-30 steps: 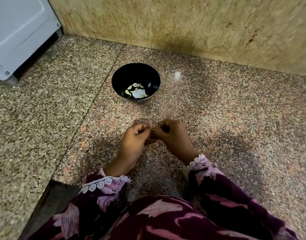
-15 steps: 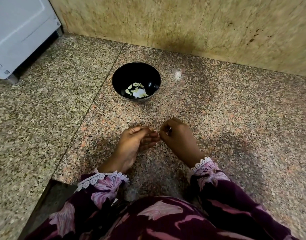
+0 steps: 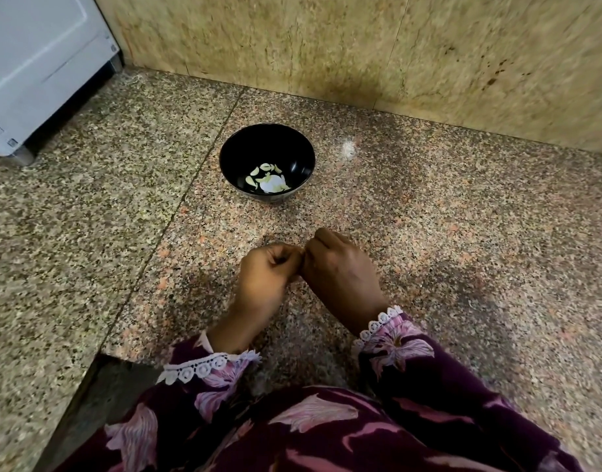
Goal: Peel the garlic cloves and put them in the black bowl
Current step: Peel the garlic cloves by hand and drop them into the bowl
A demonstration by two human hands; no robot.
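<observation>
Both fists closed up knuckle-to-knuckle since a sec ago, left hand (image 3: pixel 270 277) & right hand (image 3: pixel 340 267) curled over sth hidden, prob a clove mid-peel, black bowl (image 3: pixel 238 148) at 12 w/ a few cloves (image 3: pixel 267 178) done.

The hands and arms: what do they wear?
Both hands, left hand and right hand, are bare. Long dark maroon sleeves printed with pink flowers cover both arms, each cuff edged with white lace, left cuff and right cuff.
</observation>
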